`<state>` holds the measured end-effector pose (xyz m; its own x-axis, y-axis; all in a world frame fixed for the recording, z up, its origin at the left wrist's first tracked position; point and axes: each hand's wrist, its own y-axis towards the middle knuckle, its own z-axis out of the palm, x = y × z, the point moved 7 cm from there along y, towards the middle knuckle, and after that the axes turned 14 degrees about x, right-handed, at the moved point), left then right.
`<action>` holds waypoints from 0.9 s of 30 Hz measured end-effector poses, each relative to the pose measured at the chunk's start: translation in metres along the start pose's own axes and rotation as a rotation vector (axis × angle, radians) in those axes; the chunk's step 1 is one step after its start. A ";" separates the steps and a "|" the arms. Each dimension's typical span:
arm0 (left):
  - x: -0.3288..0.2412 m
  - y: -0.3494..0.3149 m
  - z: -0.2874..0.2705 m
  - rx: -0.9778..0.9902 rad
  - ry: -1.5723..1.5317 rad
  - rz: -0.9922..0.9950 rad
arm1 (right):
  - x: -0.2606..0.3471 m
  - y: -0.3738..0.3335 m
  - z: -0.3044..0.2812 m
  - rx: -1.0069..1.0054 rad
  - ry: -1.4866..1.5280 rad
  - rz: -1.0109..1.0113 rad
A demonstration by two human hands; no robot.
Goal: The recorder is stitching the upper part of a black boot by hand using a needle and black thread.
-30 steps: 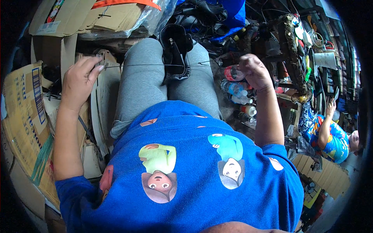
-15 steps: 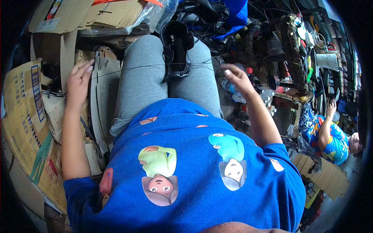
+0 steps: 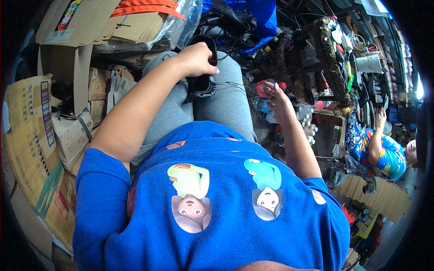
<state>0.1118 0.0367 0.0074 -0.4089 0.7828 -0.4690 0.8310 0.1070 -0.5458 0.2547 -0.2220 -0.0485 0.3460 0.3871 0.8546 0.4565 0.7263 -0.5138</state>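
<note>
A black shoe-like piece (image 3: 202, 86) with an open top and a gathered, puckered edge rests between my grey-clad thighs. Over its top lies my left hand (image 3: 197, 61), fingers curled down and thumb toward the right; what they grip is hidden. A thin dark thread (image 3: 233, 84) runs from the piece across my right thigh toward my right hand (image 3: 281, 105). That hand is raised beside the thigh, its fingertips bent together around the thread's end as far as I can see. Part of the black piece is covered by my left hand.
Cardboard boxes (image 3: 27, 149) crowd my left side, with flattened cardboard and orange strips (image 3: 147, 8) ahead. Plastic bottles (image 3: 264, 106) stand beside my right hand. Black items lie by a blue sheet (image 3: 264, 22). Another person (image 3: 384, 153) sits at far right among cluttered shelves.
My left hand has moved from far out at the left, where the thread was stretched, inward onto the black piece. My right hand has lowered slightly, staying out at the right.
</note>
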 end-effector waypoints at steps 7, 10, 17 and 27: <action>0.008 0.015 0.042 -0.072 -0.820 0.479 | 0.073 0.014 0.088 0.329 -0.500 -0.264; 0.003 0.010 0.032 -0.129 -0.702 0.493 | 0.075 0.020 0.137 0.515 -0.806 -0.059; -0.001 0.007 0.033 -0.124 -0.458 0.444 | 0.079 0.023 0.166 0.706 -1.401 -0.109; -0.001 0.005 0.030 -0.158 -0.495 0.471 | 0.069 -0.012 0.140 0.569 -0.820 -0.147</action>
<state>0.1049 0.0179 -0.0158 -0.0848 0.4001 -0.9125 0.9914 -0.0579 -0.1175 0.1585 -0.1243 0.0275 -0.4506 0.3880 0.8040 -0.0836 0.8783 -0.4707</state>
